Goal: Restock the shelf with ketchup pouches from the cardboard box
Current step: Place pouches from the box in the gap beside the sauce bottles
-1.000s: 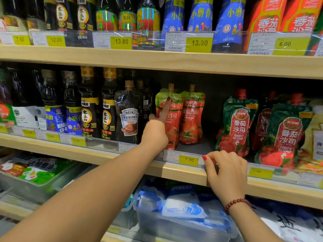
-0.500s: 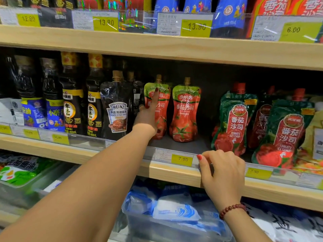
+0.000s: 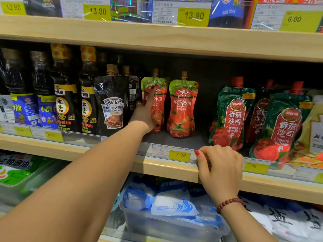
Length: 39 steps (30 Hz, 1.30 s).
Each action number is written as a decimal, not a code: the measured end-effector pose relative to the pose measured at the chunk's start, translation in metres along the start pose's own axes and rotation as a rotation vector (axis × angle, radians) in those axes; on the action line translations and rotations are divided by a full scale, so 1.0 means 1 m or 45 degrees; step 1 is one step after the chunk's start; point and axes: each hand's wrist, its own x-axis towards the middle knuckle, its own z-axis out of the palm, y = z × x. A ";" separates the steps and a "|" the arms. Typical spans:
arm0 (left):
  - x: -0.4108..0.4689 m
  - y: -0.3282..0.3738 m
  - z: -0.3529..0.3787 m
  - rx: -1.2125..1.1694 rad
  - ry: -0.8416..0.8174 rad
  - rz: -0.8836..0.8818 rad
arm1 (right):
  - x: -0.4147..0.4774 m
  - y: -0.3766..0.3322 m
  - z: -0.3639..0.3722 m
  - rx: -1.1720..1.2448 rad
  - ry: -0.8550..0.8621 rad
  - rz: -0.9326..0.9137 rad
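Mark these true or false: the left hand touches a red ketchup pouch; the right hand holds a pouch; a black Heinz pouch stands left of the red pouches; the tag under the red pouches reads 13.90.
1. The left hand touches a red ketchup pouch: true.
2. The right hand holds a pouch: false; it rests on the shelf edge.
3. A black Heinz pouch stands left of the red pouches: true.
4. The tag reads 13.90: false; 7.90.

At mid-frame we see our left hand (image 3: 146, 113) flat against the left ketchup pouch (image 3: 156, 103), fingers extended up its front; a second red pouch (image 3: 182, 109) stands upright just beside it. Our right hand (image 3: 221, 169) (beaded bracelet (image 3: 229, 203) at the wrist) curls over the wooden shelf (image 3: 166, 167) edge, beside the yellow 7.90 price tag (image 3: 180, 155).
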 end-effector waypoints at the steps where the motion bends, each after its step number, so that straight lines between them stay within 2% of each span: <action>1: -0.002 0.002 -0.002 -0.009 -0.014 -0.014 | 0.000 0.001 0.000 0.001 -0.008 -0.002; 6: -0.019 0.019 -0.023 -0.009 -0.001 -0.010 | 0.001 0.001 -0.003 -0.036 -0.067 -0.013; 11: -0.068 0.034 -0.050 -0.191 0.108 0.160 | 0.006 -0.003 -0.013 -0.040 -0.193 0.005; 14: -0.111 0.037 -0.058 -0.254 0.127 0.364 | 0.002 -0.006 -0.022 0.055 -0.281 0.001; 16: -0.145 0.033 -0.055 -0.303 0.090 0.471 | -0.014 -0.013 -0.031 0.167 -0.251 -0.050; 18: -0.183 0.021 -0.045 -0.347 0.040 0.494 | -0.041 -0.024 -0.037 0.271 -0.187 -0.155; 20: -0.221 0.005 -0.031 -0.347 -0.011 0.461 | -0.077 -0.032 -0.037 0.366 -0.214 -0.232; 23: -0.275 -0.025 -0.002 -0.303 -0.167 0.317 | -0.133 -0.032 -0.032 0.507 -0.439 -0.250; 29: -0.347 -0.078 0.054 -0.123 -0.560 0.003 | -0.233 -0.009 -0.012 0.640 -0.961 -0.090; 33: -0.363 -0.092 0.071 -0.132 -0.517 -0.099 | -0.281 0.006 0.006 0.507 -1.343 0.157; 35: -0.364 -0.094 0.075 -0.165 -0.477 -0.093 | -0.297 0.011 0.013 0.458 -1.463 0.285; 39: -0.366 -0.096 0.081 -0.301 -0.397 -0.152 | -0.319 0.019 0.026 0.264 -1.820 0.192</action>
